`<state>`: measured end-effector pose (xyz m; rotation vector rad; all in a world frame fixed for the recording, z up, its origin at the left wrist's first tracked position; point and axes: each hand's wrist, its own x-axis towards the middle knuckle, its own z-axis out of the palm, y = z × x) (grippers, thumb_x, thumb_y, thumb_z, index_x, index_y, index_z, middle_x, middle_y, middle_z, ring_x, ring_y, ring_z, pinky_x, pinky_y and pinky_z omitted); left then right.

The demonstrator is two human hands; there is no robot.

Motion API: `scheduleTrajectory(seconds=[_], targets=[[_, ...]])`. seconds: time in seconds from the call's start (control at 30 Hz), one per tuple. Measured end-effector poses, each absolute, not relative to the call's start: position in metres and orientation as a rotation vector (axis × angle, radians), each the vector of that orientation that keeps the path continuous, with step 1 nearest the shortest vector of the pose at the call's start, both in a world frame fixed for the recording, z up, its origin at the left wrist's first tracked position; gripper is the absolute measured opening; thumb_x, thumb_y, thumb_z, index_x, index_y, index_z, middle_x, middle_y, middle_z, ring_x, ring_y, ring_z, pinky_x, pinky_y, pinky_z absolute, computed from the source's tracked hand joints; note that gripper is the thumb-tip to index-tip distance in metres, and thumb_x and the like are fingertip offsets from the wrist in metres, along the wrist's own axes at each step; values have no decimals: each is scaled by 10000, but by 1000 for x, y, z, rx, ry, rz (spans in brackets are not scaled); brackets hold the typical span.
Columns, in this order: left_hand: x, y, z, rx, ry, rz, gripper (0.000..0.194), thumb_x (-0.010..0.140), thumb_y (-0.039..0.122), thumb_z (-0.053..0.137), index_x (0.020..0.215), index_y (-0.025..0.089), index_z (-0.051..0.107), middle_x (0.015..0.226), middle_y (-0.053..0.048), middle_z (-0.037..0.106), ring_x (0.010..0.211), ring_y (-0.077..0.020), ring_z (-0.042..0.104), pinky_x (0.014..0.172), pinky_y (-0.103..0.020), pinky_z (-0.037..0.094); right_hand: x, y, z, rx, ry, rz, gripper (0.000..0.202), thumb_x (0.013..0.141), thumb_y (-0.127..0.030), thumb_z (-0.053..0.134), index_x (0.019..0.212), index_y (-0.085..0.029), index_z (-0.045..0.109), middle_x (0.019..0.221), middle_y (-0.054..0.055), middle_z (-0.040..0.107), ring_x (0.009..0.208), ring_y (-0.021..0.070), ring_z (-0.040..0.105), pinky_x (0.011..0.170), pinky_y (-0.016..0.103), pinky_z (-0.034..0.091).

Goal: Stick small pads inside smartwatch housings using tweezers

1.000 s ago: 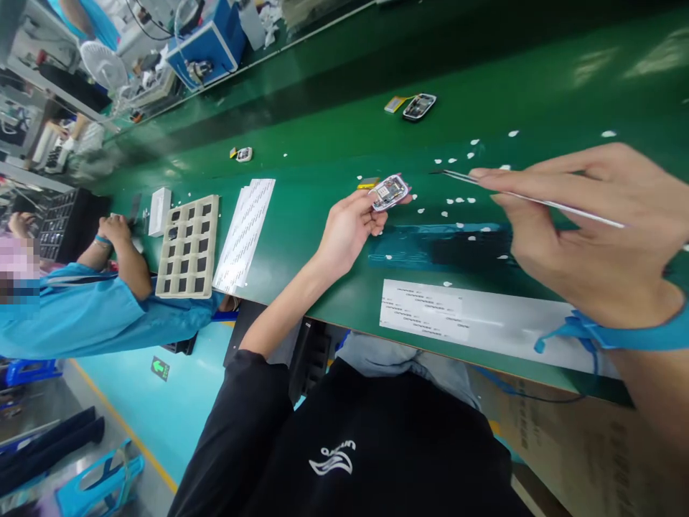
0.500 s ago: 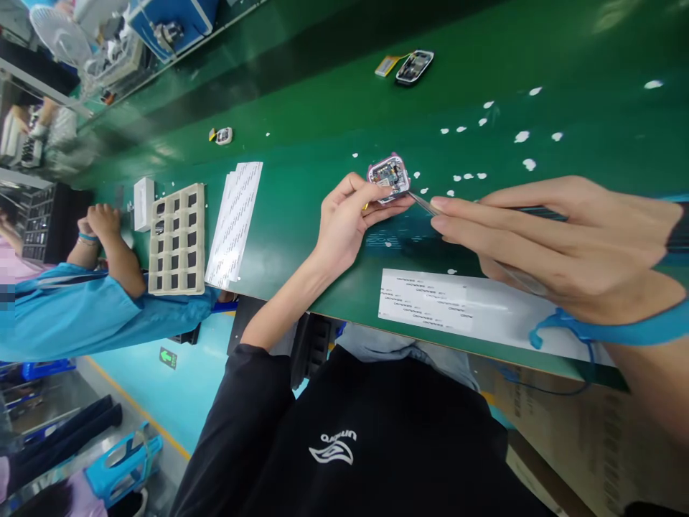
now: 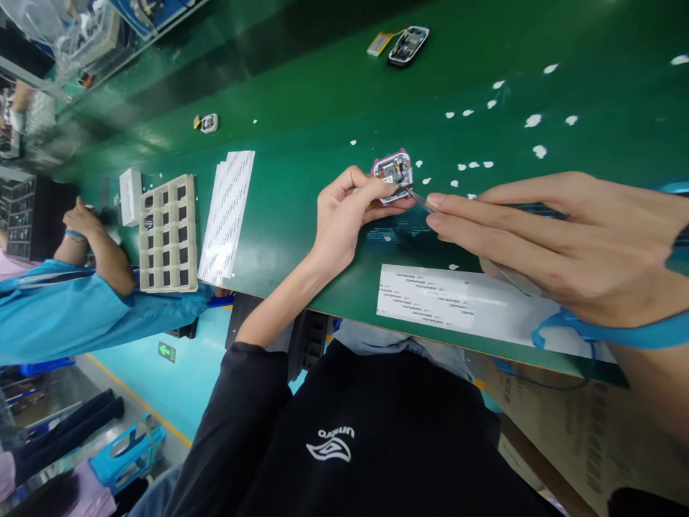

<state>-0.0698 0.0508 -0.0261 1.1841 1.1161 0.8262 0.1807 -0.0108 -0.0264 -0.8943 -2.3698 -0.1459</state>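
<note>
Between the thumb and fingers of my left hand [image 3: 344, 208] is an open smartwatch case [image 3: 395, 169] with a pinkish rim, its circuit board facing up. My right hand [image 3: 570, 237] is closed around a pair of metal tweezers [image 3: 418, 199]. The tweezer tips reach the lower right part of the case, at the board's edge; whether they grip anything there is too small to tell. My left thumb lies over the lower left of the case. A blue wrist strap [image 3: 619, 330] circles my right wrist.
A printed white adhesive sheet [image 3: 425, 296] lies near the front edge. Farther off are another open watch case [image 3: 409, 45] with its battery and a small white one [image 3: 209, 123]. White scraps [image 3: 532, 120] dot the right side. Leftward are more sheets [image 3: 226, 215], a compartment tray [image 3: 168, 233] and a co-worker's arm [image 3: 102, 244].
The tweezer tips have moved from the case's outer edge to its inside, over the board. My left hand keeps its hold, and the view has shifted slightly.
</note>
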Motion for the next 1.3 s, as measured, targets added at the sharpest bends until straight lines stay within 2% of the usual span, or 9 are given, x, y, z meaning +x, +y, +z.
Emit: scheduleTrajectory(seconds=[0.2,0.4,0.57,0.7,0.8,0.9,1.03,1.17,1.3], targets=[[-66,48,-20,1133,1117,873,271,1057,185,593,817,203,467,870,53,777,887,-129,845,984,-422,733,173,-11,-23,-1028,-2364,-23,383,1157,-361,482,1439,-506,697,1336,-89,776,1120,170,794,654,346,622],[-65,46,-23,1140,1123,889,259,1058,188,609,838,197,472,891,50,763,963,-149,854,1040,-448,711,178,-11,-28,-894,-2323,57,482,1141,-376,542,1606,-503,538,1433,-61,732,1170,206,790,748,382,663],[-62,46,-27,1105,1117,958,163,1061,206,631,949,204,514,931,31,784,932,-160,864,1013,-429,716,171,-13,-28,-933,-2252,-31,727,1084,-221,634,1709,-484,372,1425,-57,738,1107,194,789,658,378,616],[-59,44,-18,1036,1159,985,175,1044,199,670,948,208,524,884,37,774,889,-157,861,998,-399,718,160,-13,-27,-926,-2136,38,746,1073,-149,624,1680,-525,407,1417,-66,745,1127,188,779,798,395,678],[-57,40,-10,986,1169,1007,212,1022,214,711,930,204,521,851,45,757,890,-166,864,1003,-393,715,157,-14,-26,-916,-2160,-25,813,1052,-72,619,1720,-456,358,1459,-29,730,1206,192,758,877,385,685],[-57,39,-7,925,1171,1012,224,997,192,741,937,196,525,834,55,733,935,-178,869,993,-376,713,157,-15,-24,-905,-2218,-107,852,1040,-49,630,1750,-391,307,1414,-11,756,1181,191,754,875,372,680],[-58,43,-9,896,1117,1004,202,1008,167,731,940,177,540,859,42,739,885,-166,864,990,-382,703,158,-15,-23,-881,-2199,-178,875,1016,-33,657,1757,-340,307,1383,14,770,1119,211,775,832,375,676],[-61,41,-13,900,1023,1013,203,998,150,745,934,167,554,912,16,775,888,-150,855,999,-359,685,158,-12,-22,-917,-2120,-255,864,1011,-39,672,1737,-378,346,1410,9,758,1172,191,778,894,347,684],[-69,55,-21,1053,967,953,314,882,262,889,980,179,601,858,11,788,759,-145,826,802,-280,677,156,-8,-18,-877,-2074,-287,777,996,-29,676,1679,-324,451,1369,36,776,1117,193,774,877,351,682]])
